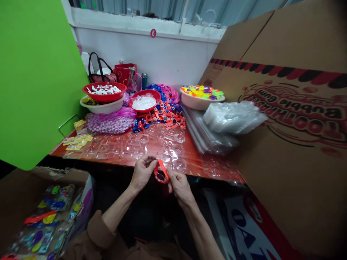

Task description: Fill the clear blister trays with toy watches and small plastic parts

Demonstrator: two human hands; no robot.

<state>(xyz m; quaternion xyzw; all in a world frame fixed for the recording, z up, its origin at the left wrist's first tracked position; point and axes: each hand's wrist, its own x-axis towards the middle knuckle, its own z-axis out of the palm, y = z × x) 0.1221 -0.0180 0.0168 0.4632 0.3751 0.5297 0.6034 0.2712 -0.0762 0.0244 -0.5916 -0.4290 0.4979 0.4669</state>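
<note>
My left hand point(143, 173) and my right hand point(181, 187) are both closed on an orange toy watch point(161, 176) with a round dark face. Its strap is bent into a loop and held between them, just above the table's front edge. The left thumb and forefinger pinch the upper end, while the right fingers grip the right side. Clear moulded plastic trays point(130, 147) lie flat on the red-brown table point(193, 142) beyond my hands. Behind them is a heap of orange and blue toy watches point(169, 117).
A red bowl point(145, 109) of small clear pieces and a pink net bag point(112, 121) stand behind the trays. At right are a basin of colourful pieces point(202, 103), plastic bags point(230, 117) and a large carton point(298, 144). A box of packed toys point(86, 195) sits lower left.
</note>
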